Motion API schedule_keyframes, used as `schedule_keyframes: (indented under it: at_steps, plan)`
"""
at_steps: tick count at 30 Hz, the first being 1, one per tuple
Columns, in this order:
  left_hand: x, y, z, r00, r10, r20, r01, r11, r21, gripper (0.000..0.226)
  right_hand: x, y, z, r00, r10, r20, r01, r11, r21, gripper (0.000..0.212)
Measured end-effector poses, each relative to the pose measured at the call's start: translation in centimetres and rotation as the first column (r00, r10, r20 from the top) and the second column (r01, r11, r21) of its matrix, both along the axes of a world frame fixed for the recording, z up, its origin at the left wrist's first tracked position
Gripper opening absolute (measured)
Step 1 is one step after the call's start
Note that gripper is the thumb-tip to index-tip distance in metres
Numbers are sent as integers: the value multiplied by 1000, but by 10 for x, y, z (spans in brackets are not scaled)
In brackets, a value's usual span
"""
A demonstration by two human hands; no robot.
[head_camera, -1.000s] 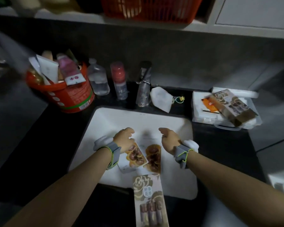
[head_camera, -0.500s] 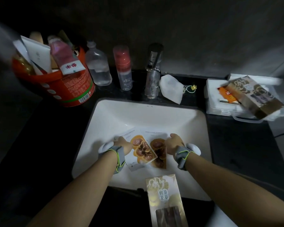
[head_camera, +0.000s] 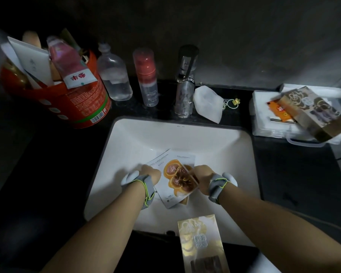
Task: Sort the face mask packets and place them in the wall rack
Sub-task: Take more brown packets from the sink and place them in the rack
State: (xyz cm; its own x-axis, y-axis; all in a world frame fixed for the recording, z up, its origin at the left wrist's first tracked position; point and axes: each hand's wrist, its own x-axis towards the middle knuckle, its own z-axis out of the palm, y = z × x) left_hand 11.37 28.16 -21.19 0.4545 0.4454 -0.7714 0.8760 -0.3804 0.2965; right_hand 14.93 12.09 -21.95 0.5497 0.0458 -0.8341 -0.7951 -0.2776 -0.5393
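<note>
Gathering the formerly side-by-side face mask packets [head_camera: 176, 175] into one overlapping stack inside the sink [head_camera: 136, 138], left hand [head_camera: 151, 174] and right hand [head_camera: 202, 176] grip its edges; racking likely comes next.

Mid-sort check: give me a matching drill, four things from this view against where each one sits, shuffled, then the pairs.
Things
1. white face mask packets with orange print
2. red round bucket of tubes
3. gold flower-printed carton
4. brown and gold carton

Places
A. on the white tray, right
B. across the near rim of the white sink
C. back left on the dark counter
D. over the basin, held by left hand and right hand

Pairs: 1-D, 2-C, 3-B, 4-A
</note>
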Motion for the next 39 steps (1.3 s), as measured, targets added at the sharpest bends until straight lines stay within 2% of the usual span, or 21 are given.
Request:
schedule_keyframes:
  at_steps: [2,4,7,9,11,12,13,16,20,22,25,26,28,31,33,36,39]
  plan:
    - [0,1,-2,1000,-13,-12,13,1000,20,51,-5,3,0,1000,-15,19,14,999,48,18]
    - [1,-1,-4,998,-63,-11,63,998,5,47,-5,4,-1,997,45,70,-49,997,56,11]
    - [2,-2,0,996,-73,54,76,995,-62,44,-1,5,-1,974,176,144,-171,984,-48,44]
    - [1,3,1,994,-47,103,55,996,-69,38,-2,4,1,955,226,193,-216,974,-72,48]
    - [1,9,3,991,-18,132,32,994,-108,25,-3,3,4,940,235,248,-234,972,-34,36]
    - [1,11,5,989,11,145,8,992,-127,26,-2,2,8,925,253,283,-256,966,-28,27]
    - [4,13,6,986,21,163,0,992,-125,41,0,-1,13,904,283,320,-283,958,-48,26]
    - [12,14,22,957,-106,268,107,994,9,85,10,-10,33,820,403,408,-381,914,-137,25]
    - [26,10,47,858,-199,474,241,970,-29,108,22,-24,64,702,537,467,-485,841,-239,17]
    - [31,6,60,830,-211,516,319,939,-129,97,26,-35,81,619,620,483,-546,781,-303,16]
    - [32,-1,83,792,-211,573,397,891,-221,36,30,-57,104,581,639,504,-583,759,-290,15]
    - [32,-5,92,778,-206,594,416,877,-241,25,31,-65,112,589,624,514,-578,770,-272,15]
    - [31,-14,107,758,-191,623,432,864,-260,16,34,-79,124,631,563,534,-531,815,-232,14]
    - [28,-31,124,762,-94,641,387,859,-335,21,40,-103,136,755,345,558,-355,930,-95,17]
    - [27,-46,134,776,36,629,299,859,-417,27,41,-124,143,820,148,554,-201,979,37,19]
    - [26,-59,139,778,239,580,160,819,-552,28,40,-148,143,907,-75,414,-26,972,234,23]
    - [27,-77,146,757,299,581,120,810,-574,24,31,-165,143,954,-18,300,-87,939,334,16]
